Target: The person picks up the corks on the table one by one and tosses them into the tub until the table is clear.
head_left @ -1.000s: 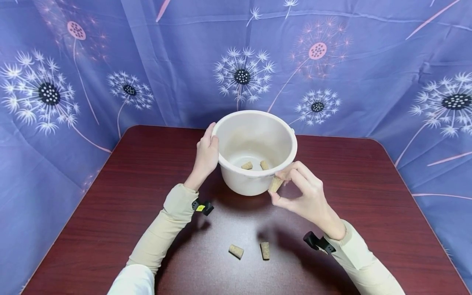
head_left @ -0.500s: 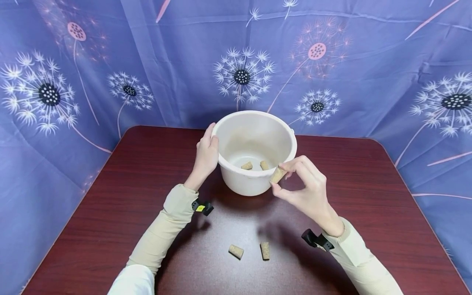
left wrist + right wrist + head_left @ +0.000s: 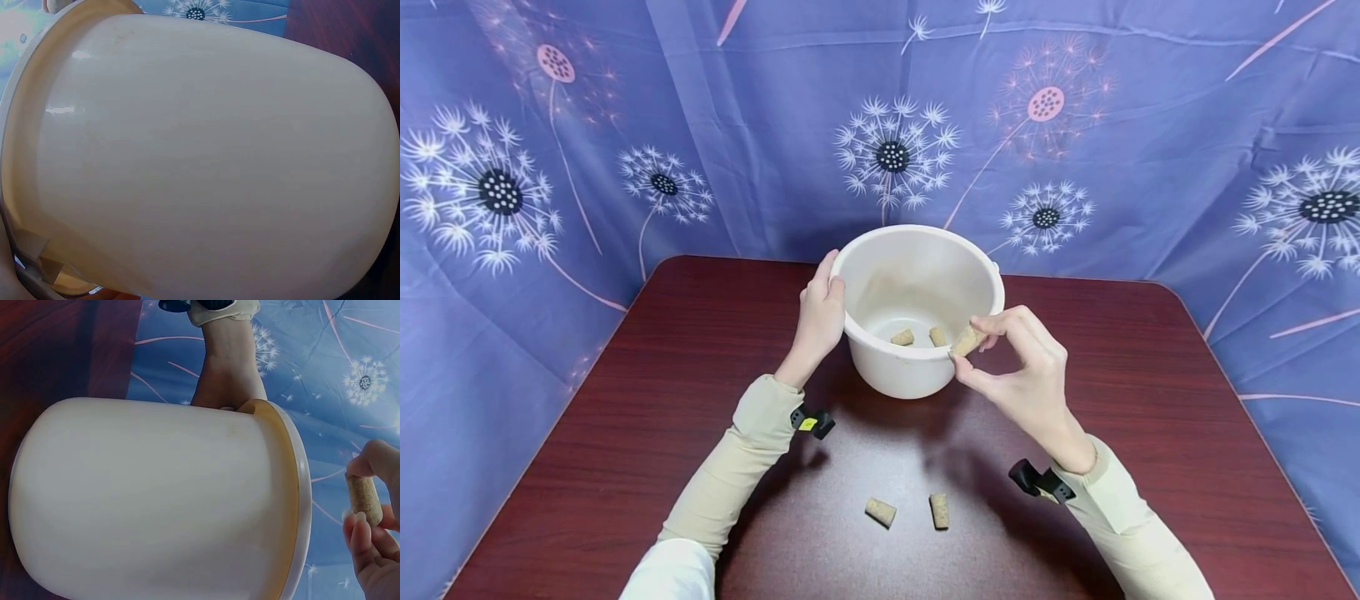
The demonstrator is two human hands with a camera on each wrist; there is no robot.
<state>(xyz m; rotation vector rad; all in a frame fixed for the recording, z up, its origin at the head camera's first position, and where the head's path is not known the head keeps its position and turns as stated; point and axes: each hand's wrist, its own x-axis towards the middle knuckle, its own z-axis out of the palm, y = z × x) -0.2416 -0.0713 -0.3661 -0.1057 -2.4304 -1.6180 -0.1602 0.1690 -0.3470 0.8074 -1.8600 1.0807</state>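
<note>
My left hand (image 3: 822, 310) grips the left rim of a white plastic bucket (image 3: 891, 372). Between the thumb and fingers of my right hand (image 3: 1028, 367) is a tan cork (image 3: 967, 341), pinched by its ends at the bucket's front right rim. The right wrist view shows this cork (image 3: 364, 500) out past the rim, with the bucket wall (image 3: 156, 500) beside it. Two more corks lie inside on the bucket's bottom, a left cork (image 3: 902, 337) and a right cork (image 3: 937, 336). The bucket's side (image 3: 206, 156) fills most of the left wrist view.
On the dark red wooden table (image 3: 625, 417), two corks lie in front of the bucket: a left one (image 3: 880, 512) and a right one (image 3: 939, 511). A blue curtain (image 3: 760, 125) with dandelion prints hangs behind the table and at both sides.
My right hand has risen with the cork from in front of the bucket wall to the rim, and the cork has tilted further. My left hand and the bucket have stayed put.
</note>
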